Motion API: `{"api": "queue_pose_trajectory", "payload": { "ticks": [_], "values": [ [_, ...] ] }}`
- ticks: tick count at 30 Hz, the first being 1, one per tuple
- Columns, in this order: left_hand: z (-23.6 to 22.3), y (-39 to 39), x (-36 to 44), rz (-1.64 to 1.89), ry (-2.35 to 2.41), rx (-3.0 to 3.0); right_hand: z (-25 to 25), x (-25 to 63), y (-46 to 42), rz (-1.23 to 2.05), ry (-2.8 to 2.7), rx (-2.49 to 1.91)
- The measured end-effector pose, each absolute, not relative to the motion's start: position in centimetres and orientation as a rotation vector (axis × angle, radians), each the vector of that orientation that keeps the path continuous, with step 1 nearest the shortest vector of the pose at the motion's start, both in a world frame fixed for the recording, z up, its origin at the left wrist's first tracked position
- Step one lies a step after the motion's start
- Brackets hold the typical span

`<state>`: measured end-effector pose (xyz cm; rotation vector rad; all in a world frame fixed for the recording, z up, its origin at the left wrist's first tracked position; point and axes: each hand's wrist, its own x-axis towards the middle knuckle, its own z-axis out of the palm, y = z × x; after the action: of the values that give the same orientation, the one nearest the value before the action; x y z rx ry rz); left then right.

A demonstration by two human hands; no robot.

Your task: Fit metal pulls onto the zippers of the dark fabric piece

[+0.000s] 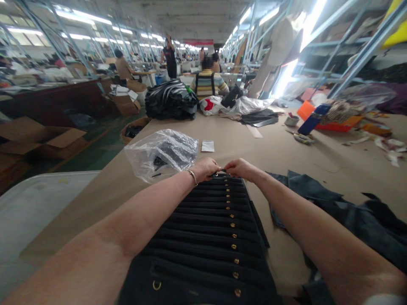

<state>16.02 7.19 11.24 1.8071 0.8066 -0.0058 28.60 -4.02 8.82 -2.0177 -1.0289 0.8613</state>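
Observation:
Overlapping black fabric or leather panels (203,243) lie in a long row in front of me, most showing a small gold metal fitting near the right side. The nearest panel also carries a gold D-shaped ring (157,285). At the row's far end, my left hand (205,169) and my right hand (239,168) are closed in pinches, close together. Between their fingertips is a small black strip (222,171); its exact kind is too small to tell. Just beyond my left hand lies a clear plastic bag (174,142) with black pieces in it.
A white paper square (207,146) lies past my hands. Dark material (343,212) spreads on the right. Farther back are a black pile (171,101), a blue-and-orange holder (314,119) and pliers-like tools (303,139). A person in a striped top (206,84) sits beyond the table.

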Motion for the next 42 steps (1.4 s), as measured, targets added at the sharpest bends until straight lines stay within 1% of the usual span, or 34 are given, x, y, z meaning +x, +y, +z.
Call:
{"api": "queue_pose_trajectory", "payload": {
  "ticks": [6,14,25,37,39,42],
  "values": [
    [10.7,6.8,16.9,-0.068,0.854,1.914,6.8,28.8,-4.0,0.763,-1.061,-2.178],
    [10.6,7.0,17.3,-0.096,0.872,1.987,6.0,29.0,-3.8,0.605,-1.118,-2.336],
    [11.2,6.7,17.1,-0.189,0.889,2.155,6.1,29.3,-3.9,0.608,-1.296,-2.348],
    [10.9,7.5,16.9,-0.351,0.925,2.303,7.0,28.7,-2.8,0.639,-1.409,-2.503],
    [11.1,7.7,16.7,-0.362,0.932,2.316,6.8,29.0,-2.8,0.591,-1.425,-2.525],
    [11.5,7.7,16.3,-0.366,0.929,2.329,6.7,29.3,-2.8,0.423,-1.437,-2.554]
  ]
}}
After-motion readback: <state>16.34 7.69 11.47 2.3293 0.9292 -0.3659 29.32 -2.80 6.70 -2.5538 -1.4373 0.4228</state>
